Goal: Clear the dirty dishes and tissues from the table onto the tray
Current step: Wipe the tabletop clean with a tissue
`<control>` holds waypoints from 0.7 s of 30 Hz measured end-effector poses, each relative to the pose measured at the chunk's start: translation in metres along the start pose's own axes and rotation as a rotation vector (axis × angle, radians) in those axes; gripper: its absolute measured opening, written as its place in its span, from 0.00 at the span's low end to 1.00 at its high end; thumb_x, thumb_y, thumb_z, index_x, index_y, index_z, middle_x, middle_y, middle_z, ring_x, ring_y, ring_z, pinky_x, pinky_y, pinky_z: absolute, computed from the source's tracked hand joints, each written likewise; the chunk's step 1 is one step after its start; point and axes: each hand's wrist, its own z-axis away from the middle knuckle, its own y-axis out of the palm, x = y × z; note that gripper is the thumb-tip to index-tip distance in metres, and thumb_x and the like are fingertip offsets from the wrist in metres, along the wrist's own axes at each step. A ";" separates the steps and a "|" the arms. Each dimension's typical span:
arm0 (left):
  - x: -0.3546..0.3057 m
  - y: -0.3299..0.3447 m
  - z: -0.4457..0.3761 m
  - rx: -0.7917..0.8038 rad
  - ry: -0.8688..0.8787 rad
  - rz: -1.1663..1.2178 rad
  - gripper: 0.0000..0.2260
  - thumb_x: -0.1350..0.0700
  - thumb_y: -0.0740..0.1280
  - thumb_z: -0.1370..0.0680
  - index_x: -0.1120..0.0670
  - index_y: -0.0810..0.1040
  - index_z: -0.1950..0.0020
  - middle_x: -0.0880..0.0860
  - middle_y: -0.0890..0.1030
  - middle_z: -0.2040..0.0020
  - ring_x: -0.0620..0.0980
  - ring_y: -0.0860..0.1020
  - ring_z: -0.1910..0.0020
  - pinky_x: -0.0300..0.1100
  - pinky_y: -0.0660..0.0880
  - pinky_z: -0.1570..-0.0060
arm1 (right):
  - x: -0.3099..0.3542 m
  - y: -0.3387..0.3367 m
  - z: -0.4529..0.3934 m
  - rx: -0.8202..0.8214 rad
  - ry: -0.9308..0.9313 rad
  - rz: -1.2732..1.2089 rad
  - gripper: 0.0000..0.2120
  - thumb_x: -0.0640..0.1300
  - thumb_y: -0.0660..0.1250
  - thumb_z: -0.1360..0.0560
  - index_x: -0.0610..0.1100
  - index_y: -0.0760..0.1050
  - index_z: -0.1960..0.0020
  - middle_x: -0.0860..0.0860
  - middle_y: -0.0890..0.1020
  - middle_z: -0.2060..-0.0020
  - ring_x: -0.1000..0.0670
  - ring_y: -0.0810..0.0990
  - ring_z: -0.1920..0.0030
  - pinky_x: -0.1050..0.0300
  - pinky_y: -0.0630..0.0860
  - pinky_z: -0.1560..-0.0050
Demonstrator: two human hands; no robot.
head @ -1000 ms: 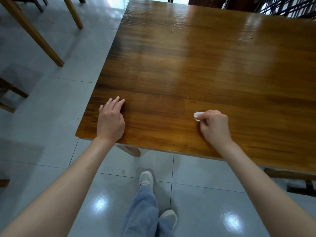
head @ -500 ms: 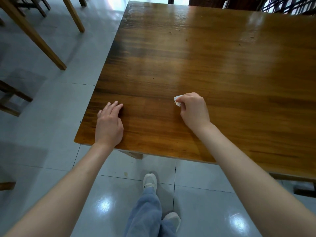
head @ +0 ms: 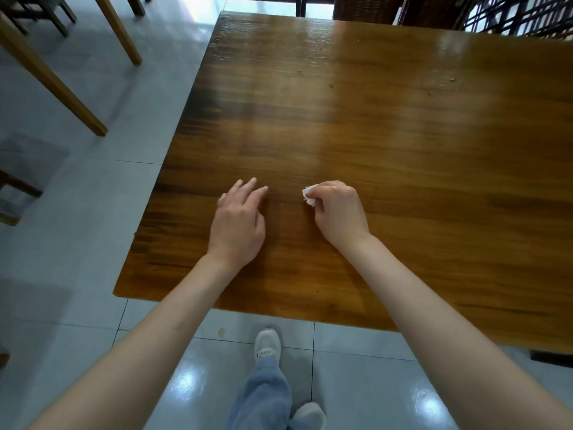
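Observation:
My right hand [head: 338, 212] is closed on a small crumpled white tissue [head: 309, 193], pressing it against the brown wooden table [head: 387, 144] near the front left part of the top. Only a white corner of the tissue shows past my fingers. My left hand [head: 238, 221] rests just to its left with fingers spread and nothing in it. No dishes and no tray are in view. A few small crumbs [head: 431, 93] lie on the far part of the table.
The table's left edge [head: 173, 141] drops to a grey tiled floor [head: 77, 187]. Wooden furniture legs [head: 55, 85] stand to the far left. Dark wicker chairs [head: 372, 7] sit behind the table. My legs and white shoes [head: 267, 346] are below the front edge.
My right hand slid the tissue leftward across the table, from the right toward the middle. My left hand moved from the table's left corner inward, closer to the right hand.

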 end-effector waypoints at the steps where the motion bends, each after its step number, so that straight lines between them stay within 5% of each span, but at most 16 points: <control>1: -0.006 0.005 -0.010 0.013 0.013 -0.010 0.19 0.60 0.61 0.22 0.54 0.69 0.30 0.54 0.68 0.28 0.54 0.62 0.27 0.51 0.57 0.28 | -0.003 0.001 0.001 0.016 0.004 0.005 0.12 0.32 0.63 0.25 0.39 0.81 0.45 0.44 0.82 0.48 0.47 0.78 0.44 0.58 0.73 0.43; 9: -0.030 0.027 -0.071 0.066 0.077 0.001 0.23 0.58 0.58 0.21 0.53 0.61 0.25 0.54 0.60 0.24 0.53 0.55 0.24 0.48 0.48 0.28 | -0.054 -0.012 0.009 -0.071 0.109 -0.002 0.07 0.32 0.70 0.29 0.38 0.83 0.53 0.45 0.84 0.58 0.47 0.79 0.55 0.56 0.77 0.54; 15: -0.023 0.026 -0.098 0.058 0.105 0.021 0.22 0.58 0.58 0.21 0.54 0.63 0.26 0.54 0.61 0.25 0.53 0.55 0.25 0.47 0.47 0.28 | -0.129 -0.047 -0.021 -0.192 0.390 0.107 0.09 0.31 0.66 0.28 0.37 0.82 0.51 0.41 0.83 0.53 0.43 0.80 0.51 0.52 0.73 0.45; 21: -0.018 0.031 -0.118 0.048 0.103 0.022 0.22 0.58 0.59 0.21 0.54 0.64 0.27 0.55 0.62 0.25 0.54 0.56 0.25 0.49 0.48 0.29 | -0.123 -0.042 -0.026 -0.222 0.518 0.078 0.11 0.31 0.64 0.28 0.39 0.82 0.49 0.43 0.83 0.51 0.46 0.79 0.48 0.59 0.70 0.43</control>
